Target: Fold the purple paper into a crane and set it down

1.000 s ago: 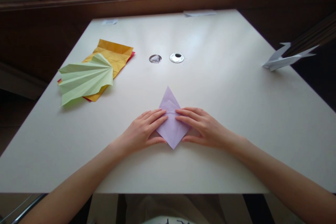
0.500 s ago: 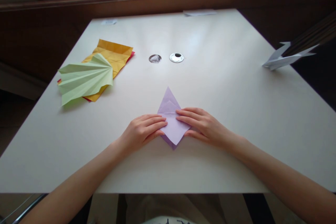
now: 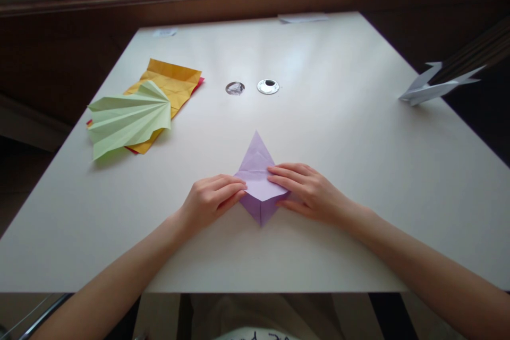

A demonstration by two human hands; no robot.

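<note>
Folding a lilac paper (image 3: 258,183) kite at the table's (image 3: 338,180) near edge: left hand (image 3: 211,199) pinches its lower left flap, lifting it, right hand (image 3: 308,191) lies flat pinning the right side. Base creases look done, most folds left I reckon

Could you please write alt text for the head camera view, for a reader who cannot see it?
Two bare hands, the left hand and right hand, press on a folded lilac paper on a white table. A pleated green paper lies on orange sheets at left; a white folded paper sits at right.
</note>
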